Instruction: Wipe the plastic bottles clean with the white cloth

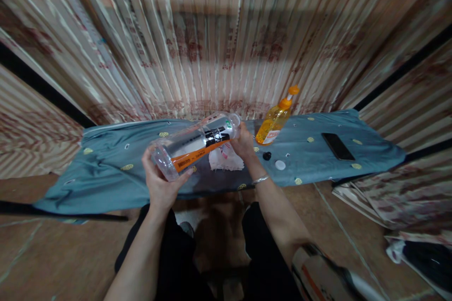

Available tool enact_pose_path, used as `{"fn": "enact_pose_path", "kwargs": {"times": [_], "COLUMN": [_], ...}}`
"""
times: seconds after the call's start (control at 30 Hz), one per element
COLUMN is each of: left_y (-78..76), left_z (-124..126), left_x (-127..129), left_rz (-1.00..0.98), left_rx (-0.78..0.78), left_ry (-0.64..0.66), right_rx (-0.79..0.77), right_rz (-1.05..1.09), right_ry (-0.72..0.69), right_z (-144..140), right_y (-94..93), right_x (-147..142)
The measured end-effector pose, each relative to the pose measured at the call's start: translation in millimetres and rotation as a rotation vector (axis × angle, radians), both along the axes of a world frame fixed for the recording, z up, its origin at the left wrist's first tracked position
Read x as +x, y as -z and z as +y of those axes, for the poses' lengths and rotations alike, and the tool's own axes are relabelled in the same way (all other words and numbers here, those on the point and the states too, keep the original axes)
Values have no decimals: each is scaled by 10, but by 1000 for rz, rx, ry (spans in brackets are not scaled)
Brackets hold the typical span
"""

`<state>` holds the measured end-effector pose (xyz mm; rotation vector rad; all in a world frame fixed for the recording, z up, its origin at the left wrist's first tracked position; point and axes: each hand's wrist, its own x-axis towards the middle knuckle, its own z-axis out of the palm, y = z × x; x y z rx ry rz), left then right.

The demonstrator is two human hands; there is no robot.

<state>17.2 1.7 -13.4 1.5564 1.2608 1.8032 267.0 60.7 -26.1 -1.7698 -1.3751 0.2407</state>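
A large clear plastic bottle (197,140) with an orange, black and silver label is held tilted over the cloth-covered table, its neck up to the right. Around its base wraps my left hand (160,183), closed. My right hand (243,141) grips it near the neck; some of those fingers are hidden behind it. Beneath lies a crumpled pale cloth (226,157). To the right stands a pump bottle (272,127) of yellow-orange liquid with an orange pump top. A small black cap (267,155) and a white round cap (280,165) rest near my right wrist.
A black phone (337,146) lies on the right part of the blue-green tablecloth (106,169). Striped curtains (212,47) hang behind and at both sides, along black frame bars (406,68). My legs are under the table's front edge.
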Motion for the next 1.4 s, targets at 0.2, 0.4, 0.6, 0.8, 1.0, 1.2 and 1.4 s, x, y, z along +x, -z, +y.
{"fn": "enact_pose_path", "kwargs": {"times": [0.2, 0.4, 0.6, 0.8, 1.0, 1.2, 1.4], "left_y": [-19, -3, -19, -19, -12, 20, 75], "left_z": [-18, -2, -24, -25, -13, 0, 36], "left_x": [-1, -2, 0, -1, -7, -19, -29], "left_rz": [0, -2, -3, -6, -4, 6, -5], "left_rx": [-5, -14, -32, -24, -8, 6, 44], "left_ry": [-3, -1, 10, -1, 1, 2, -13], "right_rx": [-3, -7, -7, -45, -26, -5, -7], "right_rz": [-13, -11, -32, -53, -24, -2, -5], "right_ry": [1, 6, 7, 14, 6, 3, 3], "right_z": [-1, 6, 12, -12, -10, 3, 0], "right_y": [-10, 5, 20, -35, -30, -8, -9], "right_x": [-4, 7, 9, -17, -13, -1, -8]}}
